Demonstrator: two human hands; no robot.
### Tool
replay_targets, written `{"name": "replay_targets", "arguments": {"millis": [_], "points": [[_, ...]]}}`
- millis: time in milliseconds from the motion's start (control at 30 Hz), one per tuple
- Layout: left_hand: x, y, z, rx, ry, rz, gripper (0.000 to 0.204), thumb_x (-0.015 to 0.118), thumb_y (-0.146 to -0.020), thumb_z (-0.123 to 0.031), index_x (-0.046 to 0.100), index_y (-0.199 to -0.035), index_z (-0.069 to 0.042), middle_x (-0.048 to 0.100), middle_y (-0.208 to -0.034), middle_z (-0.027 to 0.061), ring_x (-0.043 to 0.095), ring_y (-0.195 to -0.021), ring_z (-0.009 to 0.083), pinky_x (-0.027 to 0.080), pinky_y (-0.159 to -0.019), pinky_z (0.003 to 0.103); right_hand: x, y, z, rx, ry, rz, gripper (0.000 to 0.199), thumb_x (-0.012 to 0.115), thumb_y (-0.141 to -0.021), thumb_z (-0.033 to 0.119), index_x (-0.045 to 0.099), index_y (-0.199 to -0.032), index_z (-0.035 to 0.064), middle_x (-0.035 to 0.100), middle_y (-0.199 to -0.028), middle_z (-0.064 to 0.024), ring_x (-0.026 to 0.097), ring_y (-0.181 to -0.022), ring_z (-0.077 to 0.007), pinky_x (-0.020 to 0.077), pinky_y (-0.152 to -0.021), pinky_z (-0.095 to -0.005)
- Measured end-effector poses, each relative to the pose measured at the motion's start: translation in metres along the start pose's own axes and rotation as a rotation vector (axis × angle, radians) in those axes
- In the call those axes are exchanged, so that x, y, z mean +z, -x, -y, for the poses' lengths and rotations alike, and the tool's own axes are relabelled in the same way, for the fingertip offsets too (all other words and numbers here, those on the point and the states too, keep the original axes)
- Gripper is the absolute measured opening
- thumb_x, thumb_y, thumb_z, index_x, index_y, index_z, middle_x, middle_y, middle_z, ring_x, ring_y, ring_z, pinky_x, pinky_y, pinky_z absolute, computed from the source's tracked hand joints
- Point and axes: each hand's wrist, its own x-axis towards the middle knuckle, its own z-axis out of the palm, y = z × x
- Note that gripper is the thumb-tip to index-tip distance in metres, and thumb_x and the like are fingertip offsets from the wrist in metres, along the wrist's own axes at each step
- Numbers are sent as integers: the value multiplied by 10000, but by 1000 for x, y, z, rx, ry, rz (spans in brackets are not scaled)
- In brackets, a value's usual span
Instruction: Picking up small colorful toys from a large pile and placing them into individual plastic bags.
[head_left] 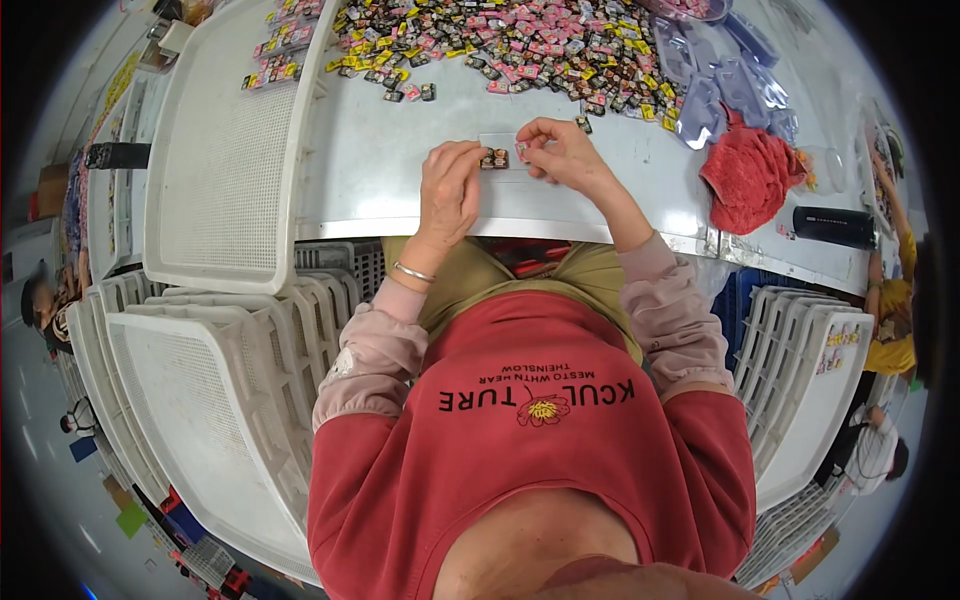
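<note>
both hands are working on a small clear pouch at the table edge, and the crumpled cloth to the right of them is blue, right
Not quite. The crumpled cloth is red, not blue, as the head view shows. The rest holds: the left hand and the right hand are both on a small clear pouch near the table's front edge, and the cloth lies to their right.

From my remote view, the small pieces (494, 157) pinched between the left hand (449, 190) and right hand (562, 152) are too small to identify, and the fingertips cover part of the clear strip (503, 142) beneath them. Beyond the strip, the heap of small wrapped items (520, 45) runs off the top edge. Left of the strip, the white tray (225, 150) is cut by the rim.
</note>
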Motion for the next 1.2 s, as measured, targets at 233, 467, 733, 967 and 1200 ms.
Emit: {"name": "replay_targets", "arguments": {"millis": [233,467,733,967,1200], "points": [[11,-3,-4,101,-99,156,264,656,-736,-30,635,-999,-41,619,-1060,60,529,-976,267,408,-826,385,18,-11,-33,-413,385,-252,115,653,-775,112,653,-865,40,627,-744,-108,641,-586,-263,511,-520,-327],[14,-3,-8,114,-145,143,266,675,-736,-69,640,-999,-81,603,-1065,33,524,-971,249,390,-814,378,42,4,-31,-511,717,-588,83,616,-796,95,660,-764,33,612,-731,-131,605,-657,-326,481,-560,-402],[11,-2,-14,113,-201,172,284,650,-744,-29,637,-1024,-78,606,-1088,52,535,-983,260,384,-831,374,-56,2,-56,-402,213,-681,139,645,-795,45,688,-927,46,665,-803,-75,619,-650,-163,494,-596,-291],[3,-1,-11,-12,-175,51,271,594,-783,14,621,-1046,-47,587,-1105,125,534,-1005,290,407,-884,377,-112,0,-56,-306,701,-694,289,676,-743,59,657,-1029,92,641,-940,-108,626,-870,-295,506,-747,-397],[-22,-4,18,-227,20,-220,266,523,-796,47,621,-1031,-31,590,-1075,129,531,-981,298,425,-877,369,-130,0,-57,-456,860,-635,235,661,-739,39,596,-964,35,600,-888,-147,607,-847,-334,477,-736,-410]]}}
